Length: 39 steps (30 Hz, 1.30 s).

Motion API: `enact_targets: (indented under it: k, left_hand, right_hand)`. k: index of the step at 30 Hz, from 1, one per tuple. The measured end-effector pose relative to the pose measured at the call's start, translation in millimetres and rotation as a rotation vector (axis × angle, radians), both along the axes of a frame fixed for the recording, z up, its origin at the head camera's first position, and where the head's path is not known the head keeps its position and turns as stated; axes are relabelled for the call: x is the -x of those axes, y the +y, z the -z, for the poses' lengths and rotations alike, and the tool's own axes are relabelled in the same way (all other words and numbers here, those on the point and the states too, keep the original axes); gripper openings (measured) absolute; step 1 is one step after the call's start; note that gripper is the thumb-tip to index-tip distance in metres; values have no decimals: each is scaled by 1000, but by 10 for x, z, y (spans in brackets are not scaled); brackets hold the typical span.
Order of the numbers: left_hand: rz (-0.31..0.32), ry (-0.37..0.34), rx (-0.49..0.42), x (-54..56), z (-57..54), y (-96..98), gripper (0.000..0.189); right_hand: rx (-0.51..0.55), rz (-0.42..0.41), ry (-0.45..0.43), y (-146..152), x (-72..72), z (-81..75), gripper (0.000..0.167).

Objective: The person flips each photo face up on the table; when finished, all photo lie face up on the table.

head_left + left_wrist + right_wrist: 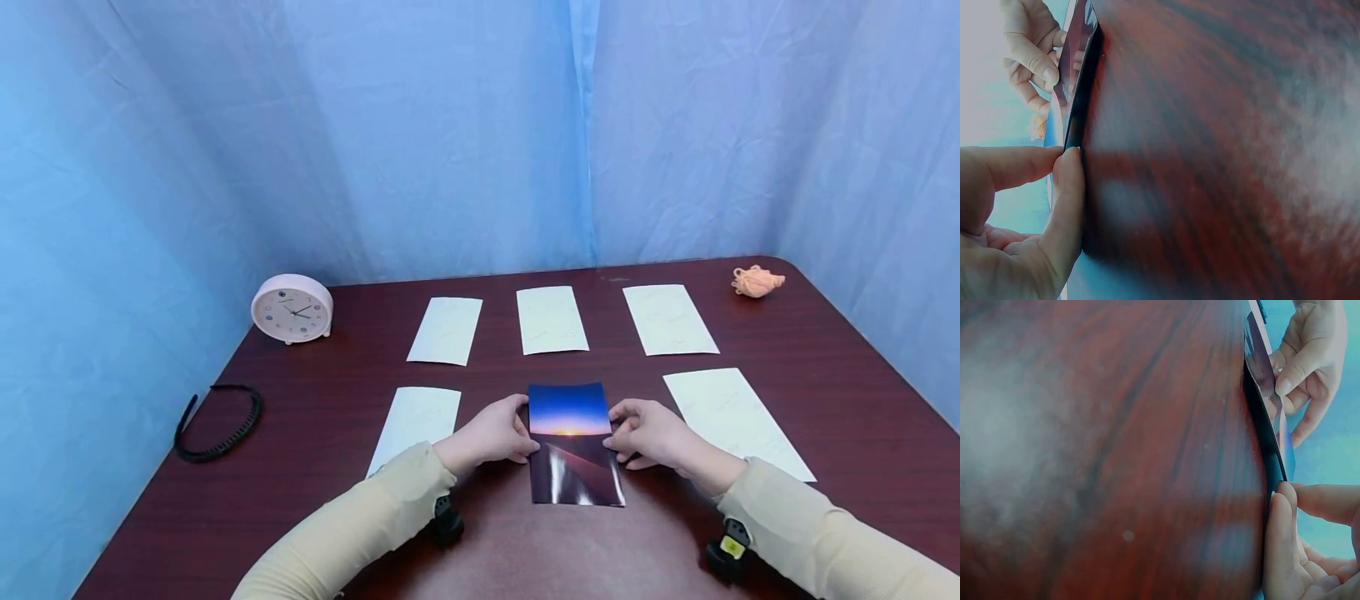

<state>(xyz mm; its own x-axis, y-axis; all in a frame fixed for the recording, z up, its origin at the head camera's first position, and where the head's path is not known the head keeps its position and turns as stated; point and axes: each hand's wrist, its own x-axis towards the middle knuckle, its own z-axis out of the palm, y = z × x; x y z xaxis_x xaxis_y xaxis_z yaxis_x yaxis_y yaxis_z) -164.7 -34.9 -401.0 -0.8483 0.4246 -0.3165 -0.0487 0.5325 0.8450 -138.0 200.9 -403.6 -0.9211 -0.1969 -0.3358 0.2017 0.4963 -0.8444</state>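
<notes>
A glossy photo print (pixel 572 410) of a sunset, deep blue above and dark below, lies picture side up close over the table in the head view. My left hand (pixel 491 429) pinches its left edge between thumb and fingers. On the opposite edge my right hand (pixel 651 433) does likewise. The left wrist view shows the left thumb (pixel 1069 181) and a fingertip meeting at the print's thin edge. Seen from the right wrist, the print is a narrow, slightly bent strip, with the right hand (pixel 1307 544) pinching its near edge.
Several white rectangular sheets lie around the print, including one (pixel 553 321) behind it, one (pixel 416 421) beside the left forearm and one (pixel 738 421) by the right. A round clock (pixel 292 310) and black headband (pixel 225 442) are at left; an orange yarn bundle (pixel 757 282) sits back right.
</notes>
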Motion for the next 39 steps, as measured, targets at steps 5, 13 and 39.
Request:
enact_targets:
  k: [5,13,39]
  left_hand:
    - [-12,4,7,-8,-10,-5,75]
    - [-30,-3,11,-13,10,-6,69]
    - [-48,149,2,122,-248,-55,58]
  right_hand:
    - [3,-2,-10,-6,17,-12,41]
    - [-9,-3,-24,10,5,-35,43]
    - [93,-212,186,559,-43,-155,48]
